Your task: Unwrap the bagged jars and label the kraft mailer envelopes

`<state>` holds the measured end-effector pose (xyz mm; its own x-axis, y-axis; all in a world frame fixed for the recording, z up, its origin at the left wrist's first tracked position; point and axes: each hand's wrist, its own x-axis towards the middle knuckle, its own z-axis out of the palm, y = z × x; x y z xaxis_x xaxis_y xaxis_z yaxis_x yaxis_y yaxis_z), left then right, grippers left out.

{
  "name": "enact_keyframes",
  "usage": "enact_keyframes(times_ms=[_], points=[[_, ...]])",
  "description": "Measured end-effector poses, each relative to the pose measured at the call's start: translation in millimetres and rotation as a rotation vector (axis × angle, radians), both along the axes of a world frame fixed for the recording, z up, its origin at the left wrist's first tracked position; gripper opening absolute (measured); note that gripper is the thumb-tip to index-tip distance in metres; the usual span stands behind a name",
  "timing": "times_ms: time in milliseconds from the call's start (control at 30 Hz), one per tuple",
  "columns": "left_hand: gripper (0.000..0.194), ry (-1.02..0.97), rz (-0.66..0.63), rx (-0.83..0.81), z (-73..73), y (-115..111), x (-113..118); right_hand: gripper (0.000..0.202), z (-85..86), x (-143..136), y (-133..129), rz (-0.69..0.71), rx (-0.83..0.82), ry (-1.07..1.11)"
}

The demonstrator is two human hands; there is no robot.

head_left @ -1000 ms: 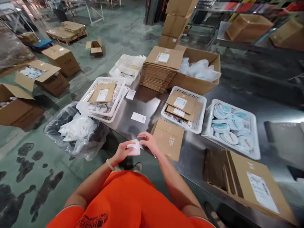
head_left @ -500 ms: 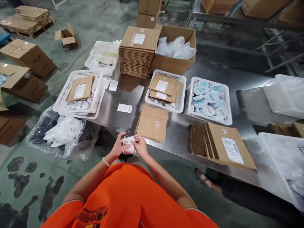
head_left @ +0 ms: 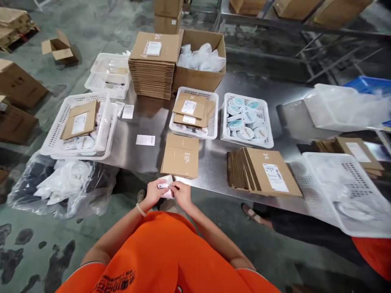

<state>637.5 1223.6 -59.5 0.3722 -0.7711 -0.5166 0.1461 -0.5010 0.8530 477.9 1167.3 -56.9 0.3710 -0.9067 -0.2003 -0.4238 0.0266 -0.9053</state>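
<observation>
At the table's near edge, at six o'clock from the flat carton [head_left: 180,156], the left hand [head_left: 152,192] and right hand [head_left: 182,194] are pinching a small white packet [head_left: 165,188] between closed fingertips, best kept level and gripped by its edges.

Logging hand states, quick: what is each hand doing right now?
Left hand: closed on the small white packet.
Right hand: closed on the same packet, fingers pinching its edge.

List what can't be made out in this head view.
- White item between left hand and right hand: mostly covered by fingers, too small to identify.
- Label on flat cardboard: print too small.
- Basket at right: blurred.
- Person at lower right: cut off by the edge.
</observation>
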Motion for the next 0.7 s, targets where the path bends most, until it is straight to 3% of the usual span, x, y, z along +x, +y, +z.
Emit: enact_keyframes(times_ms=[67,133,200,333,433,500,567,633,700], points=[[0.047,0.094,-0.029,0.041,-4.6,-0.8,-5.4,0.020,3.9,-8.3,-3.3,0.005,-0.107,0.026],[0.044,0.210,-0.105,0.078,-9.2,-0.3,-12.1,0.020,9.8,-15.1,-23.6,-0.041,-0.177,0.019],[0.047,0.322,-0.148,0.116,-13.6,0.1,-21.5,0.017,15.6,-18.4,-60.7,-0.114,-0.217,0.015],[0.059,0.447,-0.079,0.158,-22.4,-6.3,-44.7,0.009,17.7,-8.9,-148.4,-0.180,-0.273,0.080],[0.066,0.471,-0.062,0.143,-31.2,-14.8,-54.7,0.008,10.3,5.7,-188.2,-0.173,-0.244,0.166],[0.070,0.498,-0.095,0.135,-39.7,-15.0,-53.5,0.007,5.3,12.5,-198.3,-0.167,-0.224,0.251],[0.069,0.407,-0.219,0.100,-49.6,-6.5,-45.1,0.009,2.5,15.6,-198.5,-0.169,-0.233,0.323],[0.062,0.214,-0.354,0.053,-58.5,9.7,-30.1,0.038,1.9,18.1,-190.0,-0.222,-0.279,0.391],[0.053,0.021,-0.389,0.013,-63.8,27.5,-11.1,0.066,0.8,24.6,-172.7,-0.251,-0.353,0.464]])
